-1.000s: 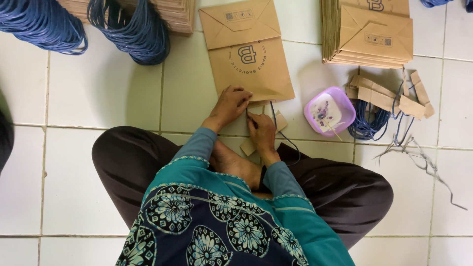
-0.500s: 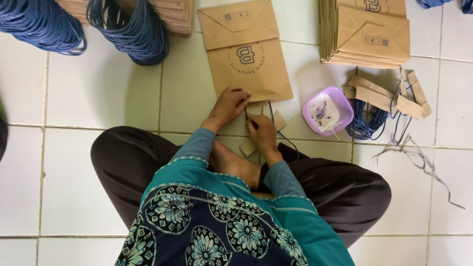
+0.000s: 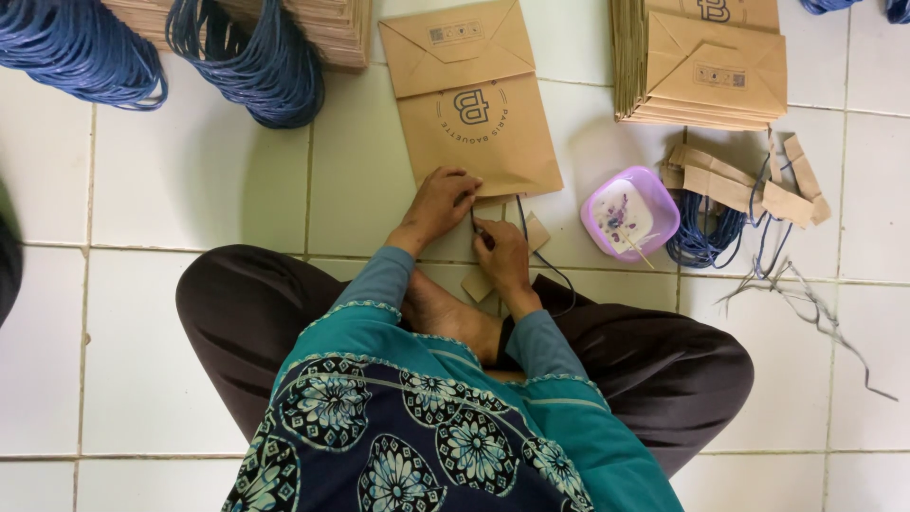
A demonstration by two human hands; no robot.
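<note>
Soft, even daylight is washing the white floor tiles [image 3: 190,180], casting only faint shadows; focus is holding sharp, though the far-left edge is perhaps blurring slightly.

Floor [image 3: 190,171] of large white glazed tiles with thin grey grout lines, running edge to edge in the head view. No walls, windows or furniture visible. Light soft and even, faint shadows only, slight sheen on the tiles toward the top. Tiles look a little scuffed and greyed in places. A dark blurred shape [image 3: 8,256] cuts in at the left edge; cannot tell what it is.
</note>
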